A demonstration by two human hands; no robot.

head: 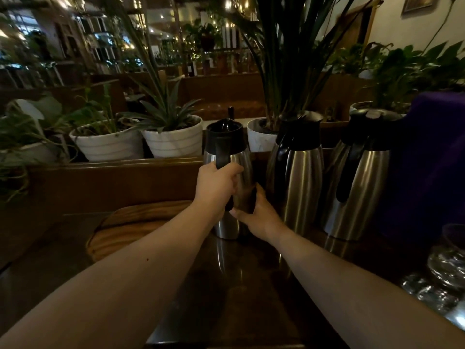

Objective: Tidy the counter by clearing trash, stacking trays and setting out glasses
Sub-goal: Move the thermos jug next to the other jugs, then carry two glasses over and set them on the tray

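Three steel carafes [297,172] on dark glossy counter [239,285]; left hand [216,185] grips handle, right hand [254,215] cups body.

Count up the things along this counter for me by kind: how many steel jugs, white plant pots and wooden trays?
Steel jugs: 3, the left one gripped by both hands, the middle one, the right one
White plant pots: 3, left, middle, behind the jugs
Wooden trays: 1
Total: 7

The clear, blurred glasses [448,270] at lower right are cut by the frame edge; the dark purple object [432,159] at right is unidentifiable.
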